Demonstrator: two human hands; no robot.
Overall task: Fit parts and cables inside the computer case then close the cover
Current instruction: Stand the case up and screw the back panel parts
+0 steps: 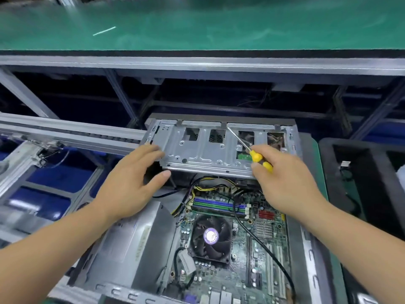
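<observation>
The open computer case (306, 249) lies on the bench, its grey metal drive cage (203, 150) sitting across the far end above the motherboard (247, 233). The left hand (133, 183), fingers spread and relaxed, rests on the cage's left corner. The right hand (282, 178) grips a yellow-handled screwdriver (255, 155) over the cage's right side.

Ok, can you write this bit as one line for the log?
left hand: resting on drive cage | right hand: holding screwdriver, tip at the cage's far edge | case: cover off, fan exposed
</observation>
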